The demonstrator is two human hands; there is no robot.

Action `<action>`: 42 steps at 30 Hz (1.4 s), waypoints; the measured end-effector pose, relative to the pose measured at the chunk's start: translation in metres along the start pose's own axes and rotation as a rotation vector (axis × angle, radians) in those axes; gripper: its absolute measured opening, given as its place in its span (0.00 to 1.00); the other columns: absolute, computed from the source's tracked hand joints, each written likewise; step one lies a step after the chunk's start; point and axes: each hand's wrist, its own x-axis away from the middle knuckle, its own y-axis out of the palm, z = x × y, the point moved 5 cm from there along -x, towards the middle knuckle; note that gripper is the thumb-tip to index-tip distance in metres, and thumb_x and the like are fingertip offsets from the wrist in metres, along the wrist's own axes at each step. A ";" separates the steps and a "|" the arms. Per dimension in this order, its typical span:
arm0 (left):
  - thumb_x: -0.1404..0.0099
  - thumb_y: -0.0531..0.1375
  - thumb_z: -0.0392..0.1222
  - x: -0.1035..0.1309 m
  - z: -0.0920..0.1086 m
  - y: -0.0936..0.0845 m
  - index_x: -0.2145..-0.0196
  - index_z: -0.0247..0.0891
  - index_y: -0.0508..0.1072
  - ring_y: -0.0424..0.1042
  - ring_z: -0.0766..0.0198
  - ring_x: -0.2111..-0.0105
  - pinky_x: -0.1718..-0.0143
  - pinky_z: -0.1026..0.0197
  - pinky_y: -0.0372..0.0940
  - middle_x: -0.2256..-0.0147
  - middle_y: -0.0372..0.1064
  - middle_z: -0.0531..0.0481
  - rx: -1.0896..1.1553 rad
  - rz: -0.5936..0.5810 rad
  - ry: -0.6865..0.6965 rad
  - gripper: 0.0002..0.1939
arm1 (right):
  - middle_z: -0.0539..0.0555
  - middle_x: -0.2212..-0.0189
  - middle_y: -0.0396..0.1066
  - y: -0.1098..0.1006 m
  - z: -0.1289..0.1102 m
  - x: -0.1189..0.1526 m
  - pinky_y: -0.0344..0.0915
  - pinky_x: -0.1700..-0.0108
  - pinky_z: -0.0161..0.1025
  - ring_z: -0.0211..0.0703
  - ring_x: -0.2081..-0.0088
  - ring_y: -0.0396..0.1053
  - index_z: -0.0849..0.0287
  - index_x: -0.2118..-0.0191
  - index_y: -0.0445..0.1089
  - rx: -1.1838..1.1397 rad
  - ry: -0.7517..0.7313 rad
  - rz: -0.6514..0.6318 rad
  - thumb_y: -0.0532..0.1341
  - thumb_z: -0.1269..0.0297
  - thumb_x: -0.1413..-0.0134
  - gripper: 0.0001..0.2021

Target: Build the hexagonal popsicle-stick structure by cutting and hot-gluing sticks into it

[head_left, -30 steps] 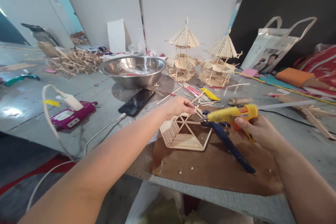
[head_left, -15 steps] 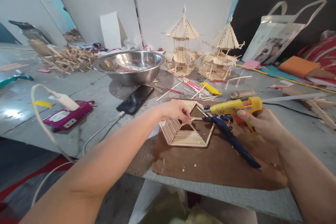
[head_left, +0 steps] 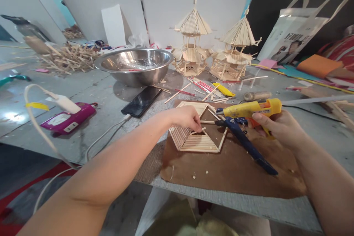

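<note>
My left hand (head_left: 190,120) is closed in a pinch over the hexagonal stick frame (head_left: 199,143), with a short wooden stick (head_left: 203,129) at its fingertips. Rows of thin sticks fill the frame's left and near sections; sections on the right show the board through them. Wrapped round a yellow glue gun (head_left: 253,108), my right hand (head_left: 276,123) keeps its nozzle pointing left, near the frame's right side. Below the gun is a pair of blue-handled pliers (head_left: 249,146); I cannot tell whether my right fingers touch it. A brown board (head_left: 193,171) lies under the frame.
Behind stand two stick-built pagodas (head_left: 193,59) (head_left: 235,61) and a steel bowl (head_left: 132,77). A phone (head_left: 141,101), purple power strip (head_left: 70,120) and cables lie left. Loose sticks (head_left: 203,85) and a stick pile (head_left: 69,59) lie farther back; a white bag (head_left: 293,33) stands right.
The short stick in my left fingers has turned from slanting down to lying nearly level over the frame. The whole view has shifted slightly; my right hand still holds the glue gun.
</note>
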 end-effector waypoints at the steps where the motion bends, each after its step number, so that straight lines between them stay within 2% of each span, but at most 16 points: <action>1: 0.56 0.60 0.43 0.000 0.000 0.000 0.75 0.38 0.75 0.64 0.69 0.76 0.74 0.69 0.53 0.77 0.71 0.53 -0.003 -0.005 0.006 0.09 | 0.47 0.88 0.57 0.000 0.000 0.000 0.50 0.82 0.33 0.31 0.85 0.53 0.62 0.79 0.62 -0.002 0.001 -0.001 0.55 0.49 0.57 0.18; 15: 0.54 0.59 0.41 0.001 0.004 0.003 0.72 0.38 0.75 0.66 0.70 0.75 0.74 0.70 0.54 0.74 0.72 0.52 -0.077 -0.019 0.025 0.10 | 0.48 0.88 0.58 0.001 -0.001 0.000 0.51 0.82 0.33 0.31 0.85 0.54 0.62 0.78 0.62 0.013 -0.019 0.013 0.56 0.50 0.58 0.18; 31: 0.51 0.57 0.38 0.005 0.010 0.005 0.70 0.35 0.74 0.66 0.70 0.74 0.73 0.71 0.55 0.73 0.72 0.51 -0.105 -0.089 0.070 0.11 | 0.48 0.91 0.57 0.002 -0.006 0.002 0.50 0.83 0.32 0.31 0.87 0.54 0.60 0.84 0.60 0.076 0.005 0.036 0.55 0.47 0.59 0.19; 35: 0.52 0.56 0.38 0.005 0.011 0.006 0.69 0.35 0.74 0.65 0.71 0.75 0.73 0.71 0.55 0.73 0.72 0.52 -0.120 -0.101 0.084 0.11 | 0.47 0.92 0.57 0.002 -0.005 0.000 0.49 0.85 0.31 0.31 0.88 0.53 0.60 0.86 0.59 0.064 -0.020 0.061 0.56 0.46 0.62 0.21; 42: 0.52 0.57 0.40 0.003 0.008 0.008 0.69 0.36 0.74 0.65 0.71 0.73 0.72 0.71 0.55 0.71 0.72 0.52 -0.114 -0.102 0.084 0.12 | 0.47 0.93 0.57 0.002 -0.006 0.000 0.49 0.86 0.30 0.30 0.88 0.53 0.61 0.85 0.60 0.048 -0.014 0.073 0.56 0.46 0.63 0.20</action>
